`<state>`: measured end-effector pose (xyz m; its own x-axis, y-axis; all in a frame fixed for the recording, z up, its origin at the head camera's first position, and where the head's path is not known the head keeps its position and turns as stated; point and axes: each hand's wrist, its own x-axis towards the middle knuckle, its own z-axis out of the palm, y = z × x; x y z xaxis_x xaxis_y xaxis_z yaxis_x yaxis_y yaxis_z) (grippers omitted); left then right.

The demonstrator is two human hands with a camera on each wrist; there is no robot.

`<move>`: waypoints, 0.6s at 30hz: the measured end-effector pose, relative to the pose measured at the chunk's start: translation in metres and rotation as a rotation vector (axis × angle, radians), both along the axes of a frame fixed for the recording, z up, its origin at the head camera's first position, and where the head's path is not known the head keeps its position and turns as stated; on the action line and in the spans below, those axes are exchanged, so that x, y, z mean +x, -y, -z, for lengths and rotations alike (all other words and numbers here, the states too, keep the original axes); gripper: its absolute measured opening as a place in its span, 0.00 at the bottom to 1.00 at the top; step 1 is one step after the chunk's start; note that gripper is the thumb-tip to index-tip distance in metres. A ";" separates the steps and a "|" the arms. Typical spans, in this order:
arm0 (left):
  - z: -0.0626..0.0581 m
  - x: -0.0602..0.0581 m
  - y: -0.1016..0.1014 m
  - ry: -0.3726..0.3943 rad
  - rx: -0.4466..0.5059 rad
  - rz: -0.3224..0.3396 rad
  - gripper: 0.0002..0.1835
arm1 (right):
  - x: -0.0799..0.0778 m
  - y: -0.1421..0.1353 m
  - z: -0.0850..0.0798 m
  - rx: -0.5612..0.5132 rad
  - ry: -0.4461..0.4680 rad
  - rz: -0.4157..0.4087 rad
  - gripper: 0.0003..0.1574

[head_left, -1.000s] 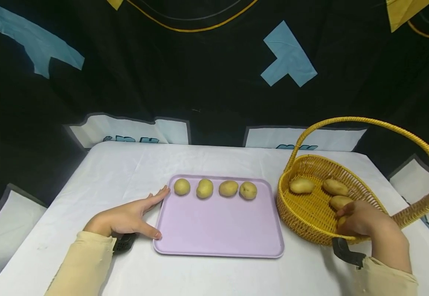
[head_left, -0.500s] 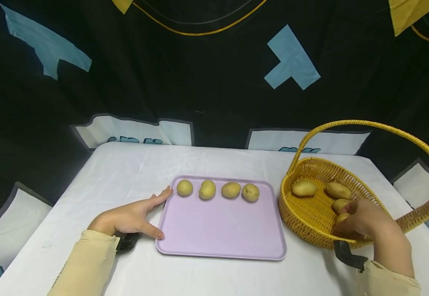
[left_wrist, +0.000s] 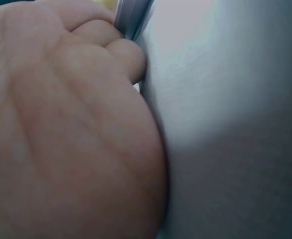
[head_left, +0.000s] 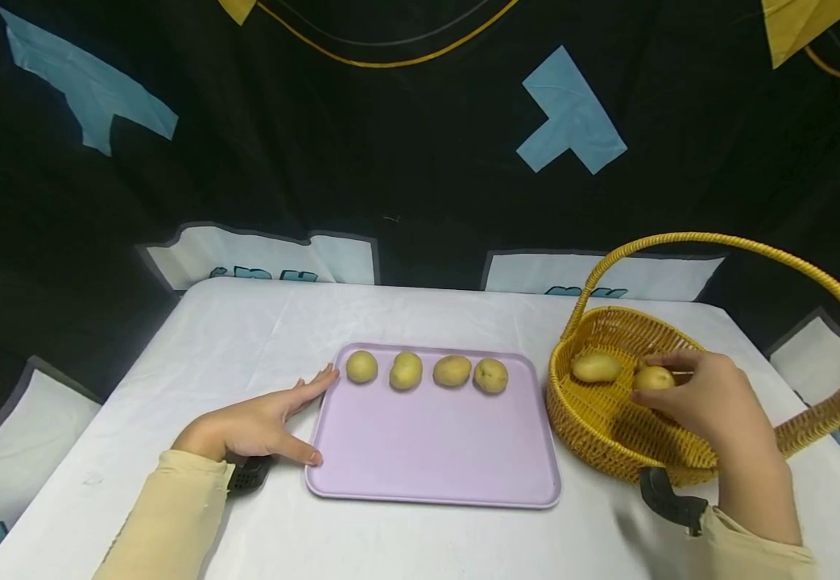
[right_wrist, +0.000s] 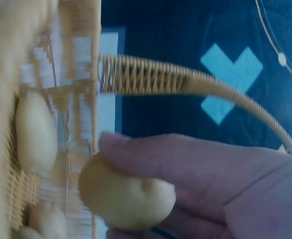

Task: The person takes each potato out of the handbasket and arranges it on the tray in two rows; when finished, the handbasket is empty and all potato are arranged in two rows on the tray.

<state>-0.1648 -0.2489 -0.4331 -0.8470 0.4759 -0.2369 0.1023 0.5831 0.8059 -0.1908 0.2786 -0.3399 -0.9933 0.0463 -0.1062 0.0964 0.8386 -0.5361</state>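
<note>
My right hand point(head_left: 713, 403) holds a potato point(head_left: 654, 379) between thumb and fingers, over the inside of the yellow wicker basket point(head_left: 586, 439). In the right wrist view the held potato point(right_wrist: 126, 194) shows large, with the thumb across its top. Another potato point(head_left: 597, 367) lies at the basket's left side, and more are partly hidden behind the right hand. My left hand point(head_left: 253, 423) lies at the left edge of a lilac tray point(head_left: 434, 451), fingers spread, thumb and fingertips at the rim. Several potatoes point(head_left: 452, 371) sit in a row along the tray's far side.
The basket's tall arched handle point(head_left: 724, 238) rises over the right forearm. A white cloth covers the table point(head_left: 260, 322), and a black curtain point(head_left: 391, 161) with blue patches hangs behind it.
My right hand has lifted a potato from the near right part of the basket and moved up and slightly left with it. The left hand stays at the tray.
</note>
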 end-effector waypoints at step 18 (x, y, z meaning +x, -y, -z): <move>-0.003 0.000 -0.001 0.035 0.027 -0.021 0.65 | 0.003 0.074 0.003 -0.373 -0.124 -0.237 0.37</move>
<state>-0.1648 -0.2483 -0.4301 -0.8484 0.4644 -0.2539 0.0614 0.5628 0.8243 -0.1879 0.2046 -0.3430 -0.9782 -0.2023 0.0475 -0.1583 0.5775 -0.8009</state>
